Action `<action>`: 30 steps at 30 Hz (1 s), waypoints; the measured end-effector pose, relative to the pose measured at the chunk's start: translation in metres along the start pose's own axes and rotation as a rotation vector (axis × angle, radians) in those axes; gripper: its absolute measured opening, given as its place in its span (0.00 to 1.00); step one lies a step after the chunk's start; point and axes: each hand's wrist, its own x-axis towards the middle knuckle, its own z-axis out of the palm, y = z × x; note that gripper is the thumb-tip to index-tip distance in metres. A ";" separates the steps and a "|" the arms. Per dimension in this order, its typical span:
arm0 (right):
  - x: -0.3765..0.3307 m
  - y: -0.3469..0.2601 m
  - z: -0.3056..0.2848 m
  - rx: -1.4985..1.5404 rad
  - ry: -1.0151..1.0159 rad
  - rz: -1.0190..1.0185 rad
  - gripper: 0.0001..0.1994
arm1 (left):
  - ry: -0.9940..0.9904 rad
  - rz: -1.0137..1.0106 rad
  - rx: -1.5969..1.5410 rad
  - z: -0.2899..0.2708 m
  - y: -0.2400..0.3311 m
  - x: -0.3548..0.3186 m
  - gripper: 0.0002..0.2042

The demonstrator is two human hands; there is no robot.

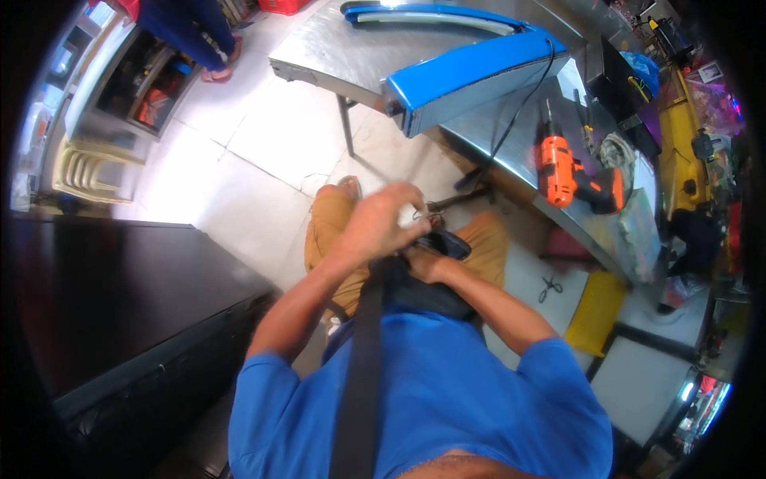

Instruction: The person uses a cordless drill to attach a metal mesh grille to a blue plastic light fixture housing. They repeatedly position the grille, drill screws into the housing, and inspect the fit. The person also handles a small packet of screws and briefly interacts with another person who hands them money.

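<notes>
My left hand (pixel 386 222) is raised over my lap, its thumb and fingers curled and slightly blurred. Between them shows a small white thing (pixel 408 215) that I cannot name, with a thin dark loop like a wire beside it. Just below, my right hand (pixel 427 263) is closed at the edge of a black bag (pixel 431 297) lying in my lap; its fingertips are partly hidden. The bag's dark strap (pixel 361 375) runs up across my blue shirt.
On the metal table (pixel 319 49) at the front right lie a long blue casing (pixel 471 72), a curved blue piece (pixel 431 13) and an orange cordless drill (pixel 563 172). Scissors (pixel 550 289) lie at right. A black cabinet (pixel 136 295) stands left. Another person (pixel 187 32) stands far left.
</notes>
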 end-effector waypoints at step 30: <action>0.025 -0.088 -0.202 -0.246 1.111 -0.272 0.09 | 0.445 0.296 -0.119 -0.065 -0.015 0.093 0.50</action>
